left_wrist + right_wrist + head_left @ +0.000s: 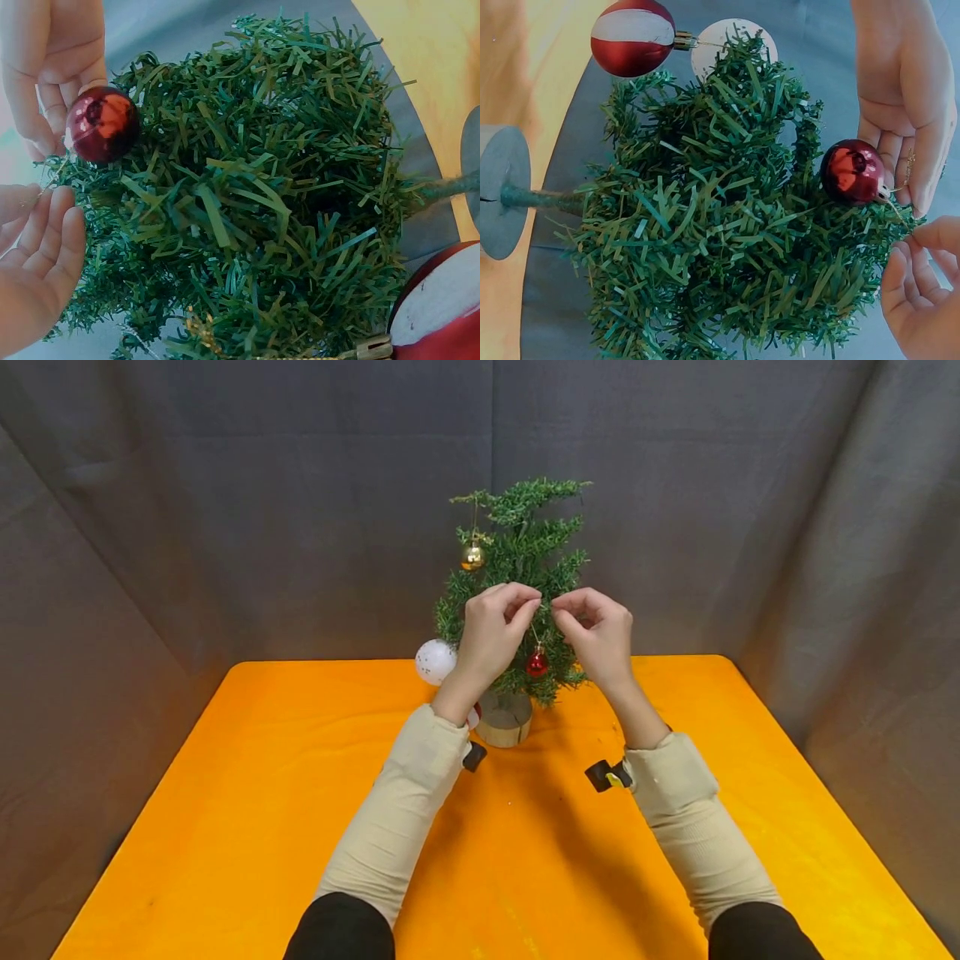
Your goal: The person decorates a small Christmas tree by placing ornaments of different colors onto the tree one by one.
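on the near side of the small green artificial christmas tree [525, 556], i see the left hand [489, 628] and the right hand [604, 633] facing each other, tips close together with a narrow gap between them. each has thumb and forefinger brought together in a pinch on the thin gold thread [898, 211], its other fingers bent inward. from that thread hangs the small shiny red ball ornament [537, 663], below both sets of fingertips and roughly between the wrists, with its cap upward; no finger is on the ball itself in my head view. i cannot tell whether the ball touches the branches behind it.

up and to the left, the shiny gold ball ornament [472, 557] hangs from a higher branch. low on the left side are the speckled white ball [436, 662] and the red ball with a white band [634, 37], which the left forearm mostly hides from me in the head view. the round wooden base [505, 732] stands on the orange cloth-covered table [300, 802], before the grey curtain [315, 527].
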The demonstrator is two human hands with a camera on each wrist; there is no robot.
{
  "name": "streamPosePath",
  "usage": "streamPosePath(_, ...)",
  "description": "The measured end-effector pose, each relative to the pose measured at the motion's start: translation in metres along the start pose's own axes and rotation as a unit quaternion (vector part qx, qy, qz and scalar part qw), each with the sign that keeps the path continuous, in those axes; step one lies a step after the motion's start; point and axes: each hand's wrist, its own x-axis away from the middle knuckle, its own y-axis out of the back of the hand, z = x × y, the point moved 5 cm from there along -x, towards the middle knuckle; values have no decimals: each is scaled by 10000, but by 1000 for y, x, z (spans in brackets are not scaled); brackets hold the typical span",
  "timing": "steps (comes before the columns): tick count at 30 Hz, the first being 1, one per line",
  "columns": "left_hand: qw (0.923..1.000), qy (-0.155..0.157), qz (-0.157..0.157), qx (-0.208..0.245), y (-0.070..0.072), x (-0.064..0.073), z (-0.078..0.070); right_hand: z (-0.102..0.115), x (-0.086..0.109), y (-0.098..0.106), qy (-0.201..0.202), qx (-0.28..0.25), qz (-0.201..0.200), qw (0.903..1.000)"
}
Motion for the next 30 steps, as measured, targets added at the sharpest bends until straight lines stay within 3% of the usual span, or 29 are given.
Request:
streamPosePath(9,9995,-259,-134,152,2,3,-3,4,5,2,84,-124,-20,9999)
streamPosePath(21,9985,-372,-375,135,4,0,-6,3,2,0,49,-277,-192,9994)
streamPosePath(30,9964,-645,-418,364,5,2,-8,-24,5,0,410,-649,-237,9968)
